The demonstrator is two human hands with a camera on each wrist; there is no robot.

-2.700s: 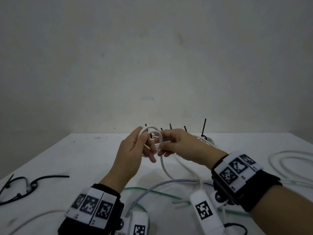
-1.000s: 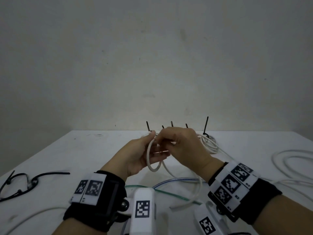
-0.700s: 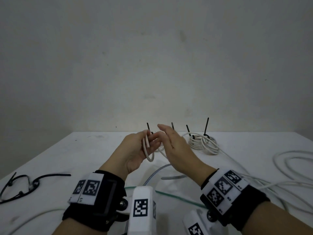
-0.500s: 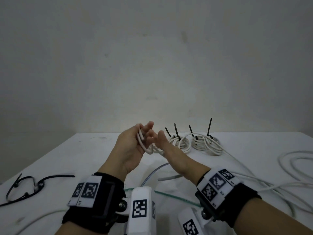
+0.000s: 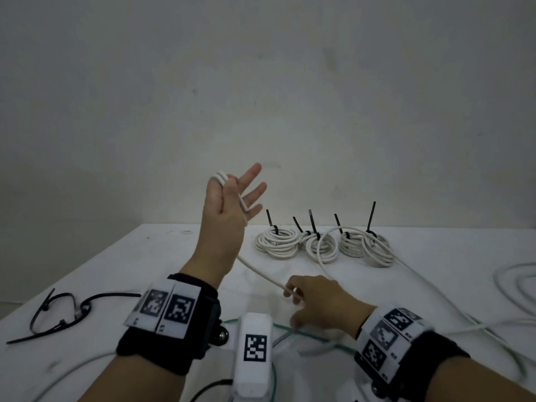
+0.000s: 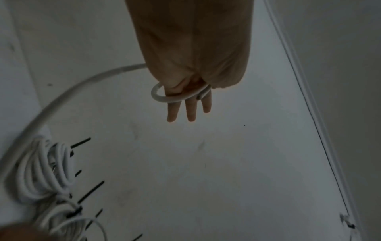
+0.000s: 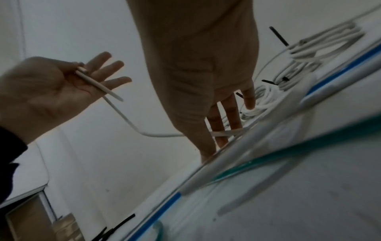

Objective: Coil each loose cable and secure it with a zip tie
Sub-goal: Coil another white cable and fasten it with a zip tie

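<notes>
My left hand (image 5: 227, 187) is raised above the table and pinches a small coil of white cable (image 5: 219, 175) between thumb and forefinger, the other fingers spread straight. In the left wrist view the loop (image 6: 164, 98) hangs over that hand's fingers (image 6: 190, 110). From the coil the loose white cable (image 5: 261, 274) slopes down to my right hand (image 5: 290, 291), which pinches it low over the table. The right wrist view shows the cable (image 7: 223, 133) crossing the right fingers (image 7: 233, 114) and the left hand (image 7: 62, 81) beyond.
Three white cable bundles (image 5: 277, 242) (image 5: 322, 246) (image 5: 367, 245), each with upright black zip ties, lie at the back near the wall. Loose black zip ties (image 5: 58, 311) lie at the left. More white cable (image 5: 516, 285) loops at the right. A green-edged clear tube (image 5: 307, 335) lies under my wrists.
My left hand has lifted the small coil well above the table. The right hand has let go of the coil and come down along the cable towards me, to just above the table.
</notes>
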